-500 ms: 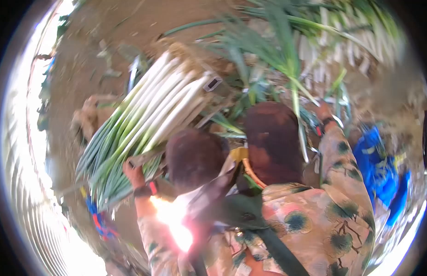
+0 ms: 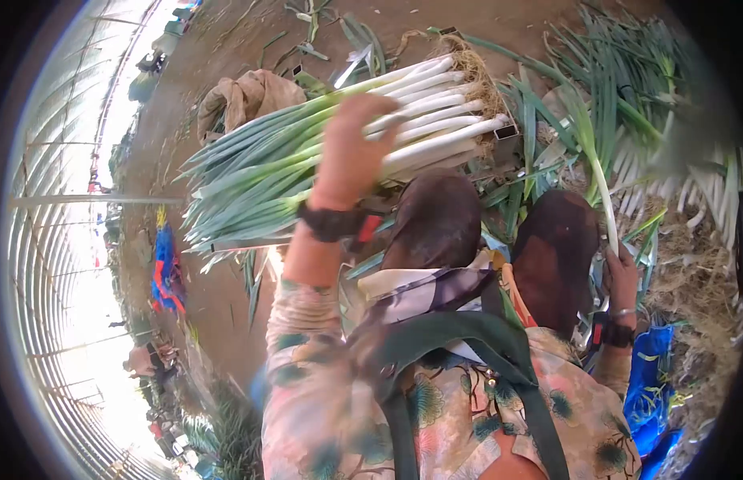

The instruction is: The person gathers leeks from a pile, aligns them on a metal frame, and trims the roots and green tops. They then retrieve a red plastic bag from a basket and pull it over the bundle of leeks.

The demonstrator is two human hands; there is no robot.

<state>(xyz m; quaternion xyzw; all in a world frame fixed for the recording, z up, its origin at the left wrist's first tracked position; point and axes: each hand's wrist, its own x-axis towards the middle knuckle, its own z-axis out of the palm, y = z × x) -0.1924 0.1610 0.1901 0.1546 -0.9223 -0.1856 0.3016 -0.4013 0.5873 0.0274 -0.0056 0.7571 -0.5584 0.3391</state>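
Observation:
A neat stack of long green onions (image 2: 435,120) lies ahead of me, white shafts and roots to the right, leaves to the left. Above its middle is my left hand (image 2: 351,152), slightly blurred, thumb and fingers apart with nothing seen between them. Low on the right, my right hand (image 2: 622,280) is closed round the white lower end of a single green onion (image 2: 597,180). That onion stands nearly upright in view, its leaves pointing away from me. The root end is hidden by the hand.
Square metal tube ends (image 2: 506,132) show by the stack. A heap of green onions (image 2: 627,172) lies to the right, above a blue plastic sheet (image 2: 653,384). Tan cloth (image 2: 251,100) sits behind the stack. My dark knees (image 2: 435,220) are close in front.
My left hand has moved from the leaf ends up over the stack's middle. My right hand has come closer to my knee and now holds one green onion. The view has shifted.

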